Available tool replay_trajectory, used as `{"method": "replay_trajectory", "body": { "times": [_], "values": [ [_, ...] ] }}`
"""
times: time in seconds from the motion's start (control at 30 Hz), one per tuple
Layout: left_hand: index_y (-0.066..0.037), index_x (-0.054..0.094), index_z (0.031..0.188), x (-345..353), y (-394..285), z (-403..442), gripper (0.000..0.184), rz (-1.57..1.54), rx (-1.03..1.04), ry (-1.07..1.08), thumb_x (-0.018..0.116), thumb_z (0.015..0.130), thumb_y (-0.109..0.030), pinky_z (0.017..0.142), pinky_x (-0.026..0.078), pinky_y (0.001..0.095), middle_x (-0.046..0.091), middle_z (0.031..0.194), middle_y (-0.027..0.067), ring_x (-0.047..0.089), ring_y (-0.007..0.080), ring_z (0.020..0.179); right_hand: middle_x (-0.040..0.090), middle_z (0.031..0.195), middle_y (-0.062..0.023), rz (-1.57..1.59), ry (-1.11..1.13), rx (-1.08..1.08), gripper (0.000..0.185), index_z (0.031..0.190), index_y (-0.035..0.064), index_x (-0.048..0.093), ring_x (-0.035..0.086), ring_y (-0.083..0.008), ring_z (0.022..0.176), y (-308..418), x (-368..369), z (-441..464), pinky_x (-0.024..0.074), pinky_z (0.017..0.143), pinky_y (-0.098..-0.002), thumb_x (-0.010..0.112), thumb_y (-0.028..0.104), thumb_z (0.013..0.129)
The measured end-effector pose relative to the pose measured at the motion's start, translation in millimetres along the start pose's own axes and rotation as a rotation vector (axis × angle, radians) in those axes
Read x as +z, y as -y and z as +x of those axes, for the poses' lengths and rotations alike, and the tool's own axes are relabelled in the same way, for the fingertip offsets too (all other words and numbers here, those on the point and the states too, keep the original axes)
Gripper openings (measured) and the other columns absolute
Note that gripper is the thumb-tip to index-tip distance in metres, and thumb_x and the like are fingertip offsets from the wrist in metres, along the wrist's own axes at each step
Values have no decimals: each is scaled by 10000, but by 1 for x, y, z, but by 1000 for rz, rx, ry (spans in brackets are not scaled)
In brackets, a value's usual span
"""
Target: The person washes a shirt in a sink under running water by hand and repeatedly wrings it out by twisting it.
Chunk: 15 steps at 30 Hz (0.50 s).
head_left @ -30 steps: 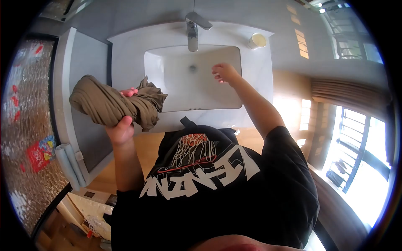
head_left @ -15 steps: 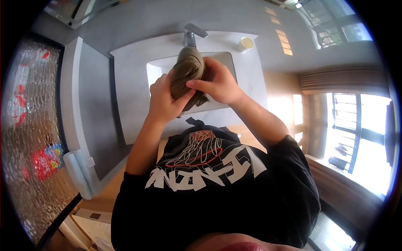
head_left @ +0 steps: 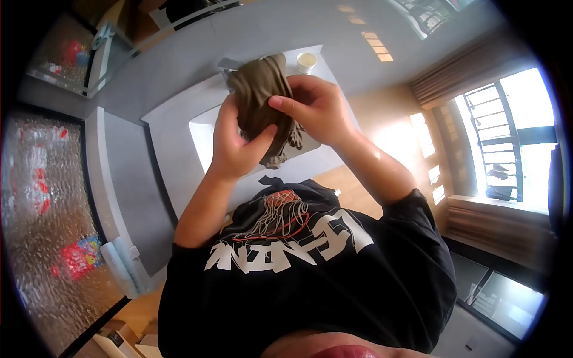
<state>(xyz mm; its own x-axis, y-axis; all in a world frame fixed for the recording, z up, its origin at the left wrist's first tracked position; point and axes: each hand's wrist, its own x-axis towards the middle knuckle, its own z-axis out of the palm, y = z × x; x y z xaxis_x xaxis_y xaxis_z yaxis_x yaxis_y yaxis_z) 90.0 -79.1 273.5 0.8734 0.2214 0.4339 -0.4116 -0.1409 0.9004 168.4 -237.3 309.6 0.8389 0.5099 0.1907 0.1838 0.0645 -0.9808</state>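
Observation:
A folded olive-brown cloth [head_left: 260, 89] is held up in front of me, above the washbasin [head_left: 200, 128]. My left hand [head_left: 236, 140] grips its left side, the thumb pressed on the front. On the other side my right hand [head_left: 319, 110] pinches it, with the thumb in front and the other fingers mostly behind. Bunched, crumpled ends of the cloth hang below the hands. Most of the tap [head_left: 227, 64] is hidden behind the cloth; only a bit of grey metal shows at its left.
A pale cup [head_left: 306, 62] stands on the white counter [head_left: 173, 128] at the back right. To the left are a grey panel [head_left: 128, 155] and a textured glass door [head_left: 48, 197], with a light blue towel [head_left: 124, 265] hanging near it. A bright window [head_left: 507, 137] is at the right.
The cloth has turned and opened out from a tight roll, and its loose ends hang lower. Both hands still hold it. My view has tilted, shifting the basin and cup leftward.

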Motion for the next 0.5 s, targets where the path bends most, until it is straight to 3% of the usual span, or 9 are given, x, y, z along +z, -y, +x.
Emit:
{"method": "replay_trajectory", "body": {
  "times": [0.03,0.1,0.23,0.3,0.37,0.43,0.47,0.5],
  "values": [
    [11,554,1200,15,-3,3,503,-210,-103,32,787,756,-29,923,488,321,615,1135,107,601,189,1072,702,802,-57,-124,3,-35,275,997,-28,688,647,-107,744,6,-13,-4,529,684,-260,756,214,886],
    [17,570,1227,37,-4,15,459,-238,-81,87,767,819,-56,945,486,301,647,1153,92,604,151,1079,697,769,-61,-374,4,-97,233,955,-13,703,633,-100,713,14,-43,-13,516,653,-264,722,216,918],
    [34,636,1139,81,-10,48,289,-180,-50,53,720,892,-88,880,511,275,710,1056,68,654,139,955,695,763,-60,-278,-208,-182,286,948,-16,706,629,-99,695,25,-113,-23,516,647,-264,652,265,973],
    [35,640,1151,97,-27,63,307,-278,-251,70,723,896,-115,869,519,276,710,1059,66,656,144,947,702,825,-58,-63,-215,-193,296,1007,-30,688,660,-141,719,43,-156,-21,561,678,-273,597,251,1004],
    [34,644,1156,111,-40,76,322,-284,-284,151,730,885,-116,894,513,297,704,1078,92,653,171,976,692,843,-79,191,-240,-73,261,1008,-38,668,666,-168,748,66,-192,-31,561,683,-300,603,214,993],
    [36,638,1165,121,-48,91,331,-433,-360,273,726,883,-113,916,505,307,698,1099,103,648,184,1002,692,993,-129,585,-298,-145,225,1085,-51,626,668,-232,889,81,-231,-40,548,822,-362,589,151,993],
    [38,625,1186,124,-44,100,318,-626,-431,319,666,915,-123,971,478,334,687,1135,124,640,218,1050,673,1063,-144,687,-185,-190,203,1085,-45,623,637,-259,1020,85,-262,-47,506,923,-392,557,127,1002],
    [38,623,1188,129,-42,108,311,-739,-458,324,641,927,-131,983,470,342,685,1141,129,639,227,1059,665,1086,-149,666,-346,-226,226,1118,-43,616,630,-256,1040,99,-280,-55,500,937,-378,555,142,1004]
  ]
}}
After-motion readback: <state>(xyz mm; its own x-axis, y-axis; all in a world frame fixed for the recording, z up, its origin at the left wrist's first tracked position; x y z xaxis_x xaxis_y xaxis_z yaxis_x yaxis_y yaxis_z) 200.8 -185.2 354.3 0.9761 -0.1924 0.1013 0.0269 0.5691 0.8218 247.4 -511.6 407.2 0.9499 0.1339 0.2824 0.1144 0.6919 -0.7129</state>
